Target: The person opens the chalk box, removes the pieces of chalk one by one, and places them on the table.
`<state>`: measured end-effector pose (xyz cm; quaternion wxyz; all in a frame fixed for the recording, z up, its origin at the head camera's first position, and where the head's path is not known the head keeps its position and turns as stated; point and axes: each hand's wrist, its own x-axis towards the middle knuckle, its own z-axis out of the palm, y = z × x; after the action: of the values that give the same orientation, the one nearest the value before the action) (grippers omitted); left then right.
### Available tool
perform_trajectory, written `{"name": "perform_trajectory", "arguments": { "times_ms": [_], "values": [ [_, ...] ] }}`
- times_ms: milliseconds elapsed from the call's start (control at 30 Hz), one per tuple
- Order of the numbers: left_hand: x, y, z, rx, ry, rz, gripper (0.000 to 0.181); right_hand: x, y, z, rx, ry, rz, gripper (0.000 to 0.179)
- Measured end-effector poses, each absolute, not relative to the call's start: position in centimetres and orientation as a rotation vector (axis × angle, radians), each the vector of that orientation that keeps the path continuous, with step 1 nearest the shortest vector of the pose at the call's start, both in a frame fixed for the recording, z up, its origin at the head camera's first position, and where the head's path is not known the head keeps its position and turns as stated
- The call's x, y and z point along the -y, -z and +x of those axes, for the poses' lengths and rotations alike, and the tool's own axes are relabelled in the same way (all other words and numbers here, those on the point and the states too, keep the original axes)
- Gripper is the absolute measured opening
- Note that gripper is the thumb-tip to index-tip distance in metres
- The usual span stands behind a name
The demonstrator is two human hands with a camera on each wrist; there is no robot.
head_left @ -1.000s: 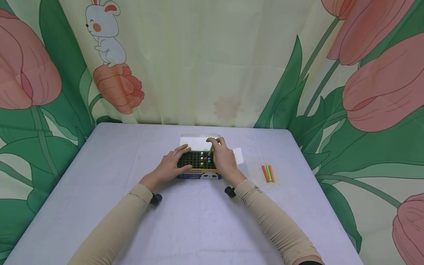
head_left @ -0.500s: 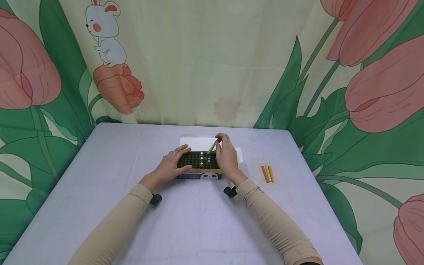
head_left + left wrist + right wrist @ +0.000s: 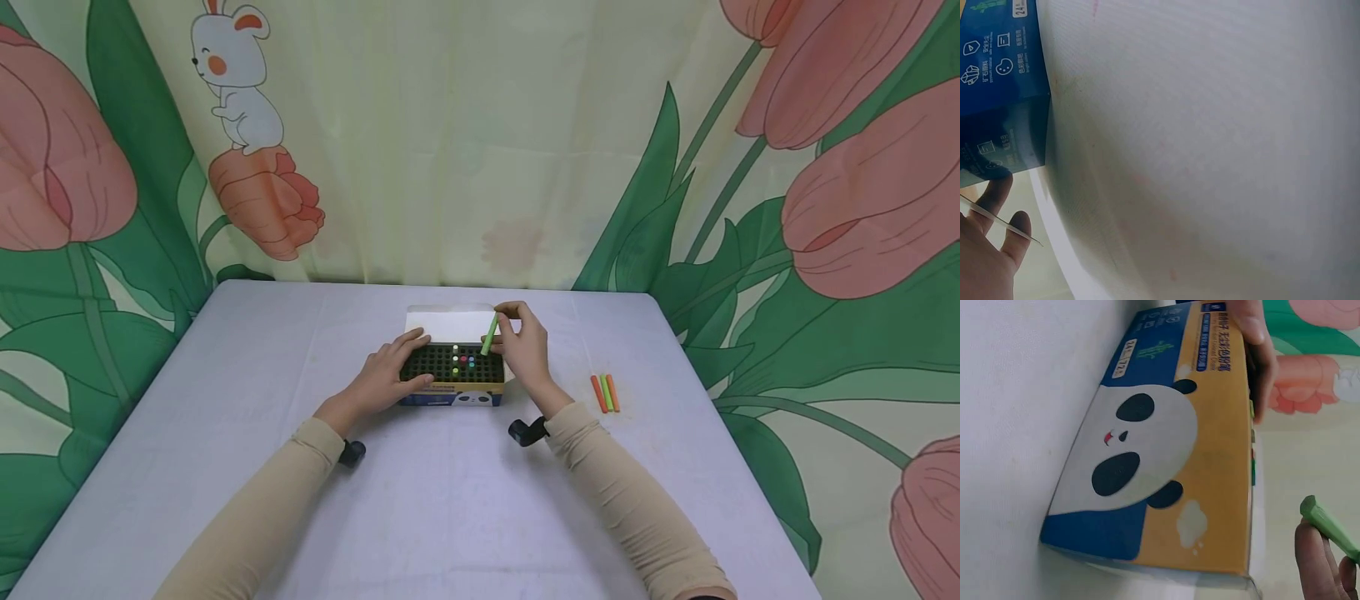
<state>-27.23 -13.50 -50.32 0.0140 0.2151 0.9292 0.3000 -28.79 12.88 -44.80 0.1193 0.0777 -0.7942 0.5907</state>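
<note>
Green chalk (image 3: 1332, 529) — panda box (image 3: 1222, 456) — label (image 3: 1124, 358) "24"

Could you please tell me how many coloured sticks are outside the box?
4: a green stick held in the right hand; a red-orange stick, a lime stick and an orange stick side by side on the table. The box may hide others.

Left hand (image 3: 390, 364) rested on a holed box (image 3: 452, 398) near the far edge of the table (image 3: 450, 500), right hand (image 3: 527, 346) pinched a tilted green stick (image 3: 489, 335) above it, three sticks (image 3: 606, 393) lay toward the right edge.
</note>
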Motion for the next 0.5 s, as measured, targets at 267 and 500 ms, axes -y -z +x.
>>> {"name": "perform_trajectory", "arguments": {
  "times_ms": [267, 500],
  "values": [
    [13.6, 50.5, -27.3, -2.901, -0.941, 0.671, 0.079, -14.4, 43.7, -28.2, 2.329, -1.763, 0.182, 0.025],
    [13.6, 50.5, -27.3, -2.902, -0.952, 0.687, 0.080, -17.1, 43.2, -27.5, 2.385, -1.742, 0.140, 0.024]
  ]
}}
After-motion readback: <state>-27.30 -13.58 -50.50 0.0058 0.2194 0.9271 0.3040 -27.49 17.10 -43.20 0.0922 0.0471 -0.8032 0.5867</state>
